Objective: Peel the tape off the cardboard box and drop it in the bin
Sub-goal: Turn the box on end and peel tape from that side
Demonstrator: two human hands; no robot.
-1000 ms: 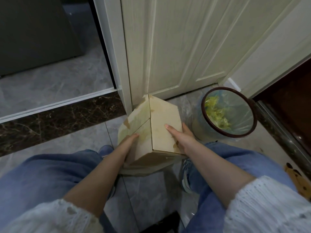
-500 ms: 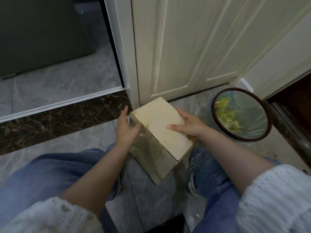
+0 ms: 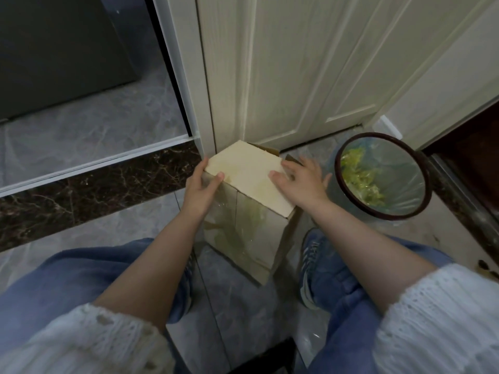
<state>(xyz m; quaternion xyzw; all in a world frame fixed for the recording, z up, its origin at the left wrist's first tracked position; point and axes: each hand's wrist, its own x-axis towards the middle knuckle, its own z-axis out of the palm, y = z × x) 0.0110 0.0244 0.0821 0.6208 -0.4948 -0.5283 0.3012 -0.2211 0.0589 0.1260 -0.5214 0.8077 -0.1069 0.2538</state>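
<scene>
Gripping the upright tan cardboard box [image 3: 247, 174], the left hand [image 3: 201, 188] steadied it; the relaxed right hand [image 3: 299, 182] risked tipping it.

The box [image 3: 249, 179] now stands upright instead of tilted, its glossy taped side facing near. The right hand [image 3: 299, 182] lies flatter on top.

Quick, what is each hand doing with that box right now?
Left hand: grips the cardboard box at its top left corner.
Right hand: open, fingers spread flat on the box top.
</scene>
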